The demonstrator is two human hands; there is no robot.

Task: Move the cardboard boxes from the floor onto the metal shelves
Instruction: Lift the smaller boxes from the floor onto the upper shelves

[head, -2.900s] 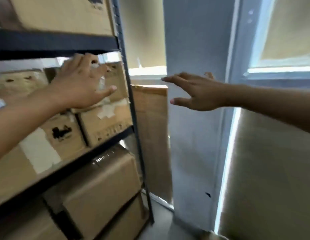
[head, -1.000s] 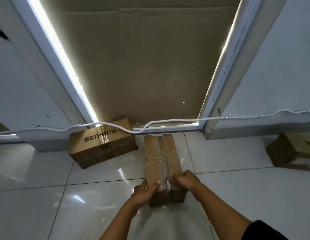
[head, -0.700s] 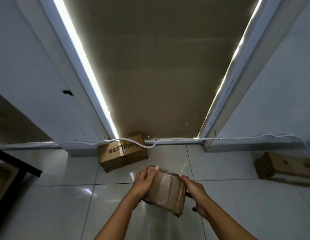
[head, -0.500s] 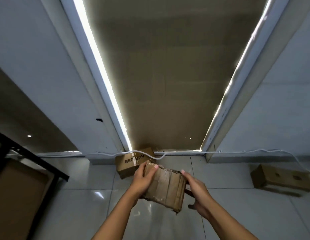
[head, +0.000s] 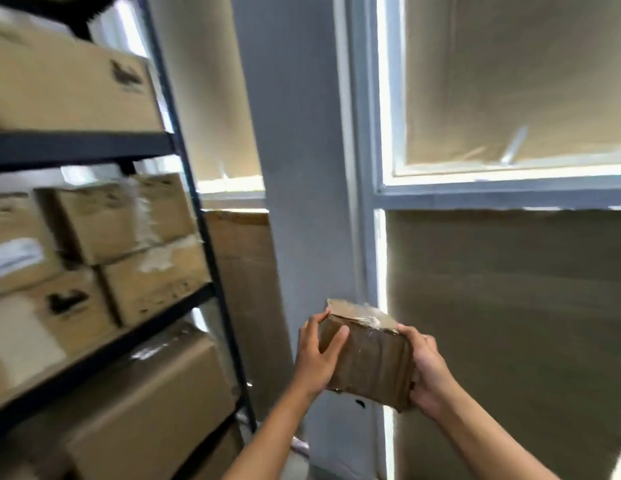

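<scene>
Nearest to the camera, the left hand (head: pixel 314 358) and the right hand (head: pixel 427 370) hold the small cardboard box (head: pixel 366 360) between them in the air, one hand on each short end; the left fingers are curled over the near face and the thumb reaches the top corner, and the right hand wraps around the other end from below. The box is carried to the right of the metal shelves (head: pixel 212 271), not yet over any shelf board; it looks light, because two relaxed hands carry it easily; the cardboard seems worn and a little soft at the edges, and the clear tape on top is probably slippery, so I think the bare cardboard ends are the better place to grip. Farther left, the shelf boxes (head: pixel 129 216) stand packed close together; free room looks small. Farthest stands the grey pillar (head: pixel 295 168), beside the covered window (head: pixel 510 81).
</scene>
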